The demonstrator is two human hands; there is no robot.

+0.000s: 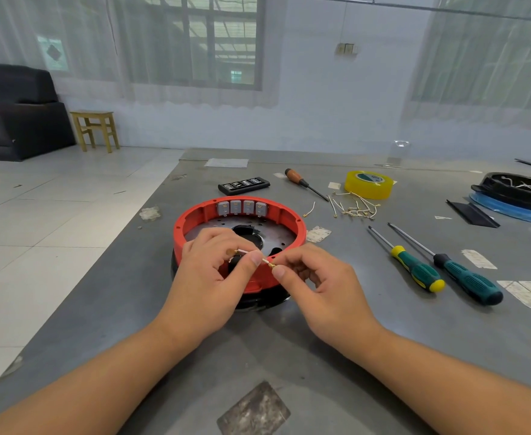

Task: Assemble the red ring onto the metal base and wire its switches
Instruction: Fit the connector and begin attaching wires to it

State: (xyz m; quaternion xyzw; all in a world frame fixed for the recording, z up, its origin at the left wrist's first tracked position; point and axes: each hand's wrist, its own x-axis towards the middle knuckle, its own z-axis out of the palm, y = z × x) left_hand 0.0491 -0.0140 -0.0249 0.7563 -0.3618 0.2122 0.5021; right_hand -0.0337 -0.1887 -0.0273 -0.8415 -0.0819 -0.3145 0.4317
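A worn patch (254, 409) is sitting nearest on the gray table (414, 324), between the two bare arms. The left hand (207, 277) and the right hand (323, 284) are meeting just above the near side of the red ring (192, 218). They are sharing one short white wire (251, 254). The left hand is pinching it between thumb and finger, and the right hand is pinching the little gold end beside it, with the other fingers curled in. The ring is sitting on the metal base (276, 233), which is lying flat on the table in front of the person. Four gray switches (242, 207) are standing side by side inside the far wall of the ring. Past the ring a black bit case (244, 185) is lying near a brown screwdriver (305, 184). To the right a yellow tape roll (369, 184) is sitting just behind a loose pile of wires (353, 207). One more wire (310, 211) is lying alone between the pile and the ring. Two green screwdrivers (421, 271) are lying side by side on the right, and one has yellow bands. A black tray (515, 191) with white wires in it is resting on a blue disc at the far right edge. A wooden stool (96, 128) and a dark sofa (16, 111) are standing on the tiled floor by the wall.
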